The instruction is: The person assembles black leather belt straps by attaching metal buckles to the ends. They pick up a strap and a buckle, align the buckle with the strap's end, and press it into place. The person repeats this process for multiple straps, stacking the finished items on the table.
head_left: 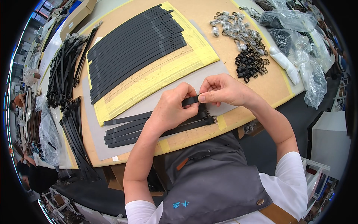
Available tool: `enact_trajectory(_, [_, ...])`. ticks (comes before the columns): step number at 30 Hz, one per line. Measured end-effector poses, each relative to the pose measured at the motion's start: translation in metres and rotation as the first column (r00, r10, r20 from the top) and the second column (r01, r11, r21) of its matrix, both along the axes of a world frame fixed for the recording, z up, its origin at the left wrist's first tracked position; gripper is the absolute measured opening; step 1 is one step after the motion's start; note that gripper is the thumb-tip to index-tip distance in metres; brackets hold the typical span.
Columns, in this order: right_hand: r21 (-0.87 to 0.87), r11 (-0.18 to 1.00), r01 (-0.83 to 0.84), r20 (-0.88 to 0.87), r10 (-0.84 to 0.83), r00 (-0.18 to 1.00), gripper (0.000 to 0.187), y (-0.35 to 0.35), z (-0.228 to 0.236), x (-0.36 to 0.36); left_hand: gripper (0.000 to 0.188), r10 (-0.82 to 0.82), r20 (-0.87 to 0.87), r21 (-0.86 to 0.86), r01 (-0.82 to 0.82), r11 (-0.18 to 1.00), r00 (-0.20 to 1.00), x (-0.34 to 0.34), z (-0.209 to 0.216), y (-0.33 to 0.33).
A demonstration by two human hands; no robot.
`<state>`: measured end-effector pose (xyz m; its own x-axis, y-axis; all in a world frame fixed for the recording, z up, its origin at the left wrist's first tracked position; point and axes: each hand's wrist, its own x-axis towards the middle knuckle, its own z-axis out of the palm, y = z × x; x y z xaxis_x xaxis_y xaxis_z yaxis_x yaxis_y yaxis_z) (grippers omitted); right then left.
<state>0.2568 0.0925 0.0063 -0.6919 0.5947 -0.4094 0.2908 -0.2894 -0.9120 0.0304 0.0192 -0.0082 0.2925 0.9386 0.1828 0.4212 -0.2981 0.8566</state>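
Observation:
My left hand point(172, 106) and my right hand point(226, 90) meet over the near part of the table, both closed on one black belt strap point(191, 100). The left fingers curl around the strap, while the right thumb and fingers pinch its end. To the left, the strap's tail runs out flat past my left wrist. What lies between my right fingertips is partly hidden. Just below my hands, several black belts point(125, 139) lie side by side; a metal buckle point(212, 120) shows at the right end of one.
Beyond my hands, a yellow-edged board point(201, 56) bears rows of black straps point(134, 46). Wrapped buckles point(242, 31) and black belt loops point(244, 63) are heaped at the far right, near plastic bags point(315, 82). Bundled black belts point(63, 67) hang over the table's left side.

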Motion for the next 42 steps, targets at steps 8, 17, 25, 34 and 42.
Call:
enact_trajectory(8, [0.01,1.0,0.003,0.027,-0.003,1.0,0.028,-0.0011,0.0004,-0.0013,0.019,-0.003,-0.026,0.02,0.004,1.0,1.0,0.0002,0.0002,-0.0003])
enact_trajectory(17, [0.013,1.0,0.018,0.018,-0.019,1.0,0.024,-0.0028,0.0036,-0.0047,0.021,-0.003,-0.047,0.041,0.005,0.999,0.999,0.001,-0.0015,-0.0017])
enact_trajectory(25, [0.016,0.998,0.061,0.0,-0.061,0.998,0.015,-0.0078,0.0045,-0.0075,0.023,0.007,0.0,0.049,-0.007,0.999,1.0,0.0042,0.001,-0.0033])
enact_trajectory(34, [-0.012,1.0,0.027,-0.03,-0.027,0.999,0.016,-0.0049,0.0038,-0.0058,0.019,-0.013,0.006,0.057,0.012,0.998,1.0,0.0035,-0.0019,-0.0034])
enact_trajectory(42, [0.047,0.997,-0.062,0.053,0.06,0.997,0.018,-0.0017,0.0096,-0.0082,0.019,-0.011,-0.003,0.146,0.011,0.989,1.0,0.0055,-0.0019,-0.0043])
